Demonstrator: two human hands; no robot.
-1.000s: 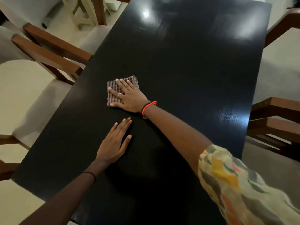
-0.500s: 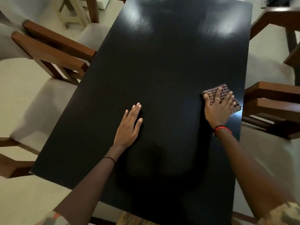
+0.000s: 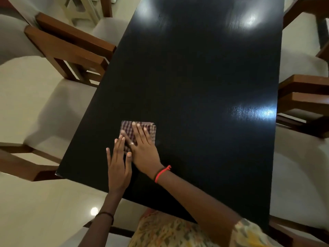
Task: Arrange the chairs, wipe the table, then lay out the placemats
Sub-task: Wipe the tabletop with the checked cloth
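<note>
A long glossy black table (image 3: 204, 72) fills the middle of the view. A folded checked cloth (image 3: 128, 128) lies on it near the front left part. My right hand (image 3: 142, 148) lies flat on the cloth, fingers spread, pressing it onto the table; a red band is on that wrist. My left hand (image 3: 118, 164) rests flat on the bare tabletop right beside it, fingers apart, its fingertips touching the cloth's near edge. No placemats are in view.
Wooden chairs with pale cushions stand along the left side (image 3: 71, 47) and the right side (image 3: 302, 91) of the table. Another chair seat (image 3: 30, 111) is at the left front. Pale tiled floor (image 3: 44, 211) lies below left.
My right hand has slid the cloth from the table's right edge back across to the left front part, beside my left hand. The view has shifted, and my left hand stays flat on the table.
</note>
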